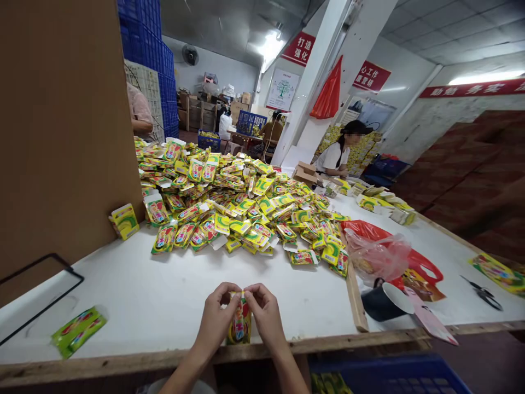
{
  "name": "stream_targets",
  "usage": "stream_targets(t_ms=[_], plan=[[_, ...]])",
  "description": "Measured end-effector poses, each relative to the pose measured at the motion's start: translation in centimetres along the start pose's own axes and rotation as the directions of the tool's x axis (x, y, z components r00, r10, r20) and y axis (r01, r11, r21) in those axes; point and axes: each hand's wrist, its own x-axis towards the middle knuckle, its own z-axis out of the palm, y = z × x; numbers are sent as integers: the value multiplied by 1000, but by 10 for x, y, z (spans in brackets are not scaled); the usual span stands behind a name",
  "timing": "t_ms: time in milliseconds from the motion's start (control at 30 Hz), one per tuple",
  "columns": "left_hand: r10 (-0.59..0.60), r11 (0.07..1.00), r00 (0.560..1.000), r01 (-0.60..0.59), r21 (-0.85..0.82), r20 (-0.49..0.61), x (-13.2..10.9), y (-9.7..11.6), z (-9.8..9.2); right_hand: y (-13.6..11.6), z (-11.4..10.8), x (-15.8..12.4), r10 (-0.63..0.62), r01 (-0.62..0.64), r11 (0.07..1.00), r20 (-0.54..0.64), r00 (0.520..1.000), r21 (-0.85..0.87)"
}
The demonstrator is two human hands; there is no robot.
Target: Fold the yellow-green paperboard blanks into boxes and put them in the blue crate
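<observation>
My left hand (216,317) and my right hand (266,316) meet at the near edge of the white table (164,295). Both pinch the top of one small yellow-green packet (240,324), which hangs upright between them. A big heap of the same yellow-green packets (238,205) lies further back across the middle of the table. One flat packet (77,330) lies alone at the near left.
A tall cardboard sheet (61,126) stands at the left. A red plastic bag (381,249), a dark cup (379,302) and scissors (484,293) lie at the right. A blue crate (394,375) sits below the table edge. A seated person (342,150) works at the far end.
</observation>
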Motion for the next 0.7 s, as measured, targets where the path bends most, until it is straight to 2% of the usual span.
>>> stream_targets(t_ms=[100,233,300,367,400,467,533,567,600,633,700], plan=[[-18,1000,1000,18,-14,10,-1,1,-1,3,-3,-3,11,-12,999,13,1000,44],[63,998,994,-60,-33,92,-6,0,-7,4,1,-7,11,-13,999,40,999,49],[84,996,987,-77,-54,138,-9,-2,-10,0,3,-10,9,-11,999,44,999,40],[75,995,986,-64,-81,149,-13,-4,-13,-11,-7,-15,-13,14,999,19,1000,-32],[66,994,988,-52,-98,138,-15,-6,-14,-18,-20,-20,-29,29,994,3,1000,-102],[24,992,994,-11,-124,105,-17,-8,-17,-36,-60,-30,-53,42,953,-29,998,-301],[-24,990,996,35,-134,87,-17,-10,-17,-52,-111,-37,14,-16,839,-8,1000,-544],[-39,990,995,51,-128,91,-16,-11,-17,-59,-134,-37,15,-20,758,-13,1000,-651],[-49,991,993,61,-115,103,-16,-11,-16,-63,-151,-34,-37,7,683,-25,999,-730],[-54,993,991,66,-96,122,-15,-10,-15,-64,-162,-27,-102,53,620,-13,995,-783],[-64,996,986,73,-51,151,-14,-9,-13,-60,-161,-2,-247,174,529,46,968,-831]])
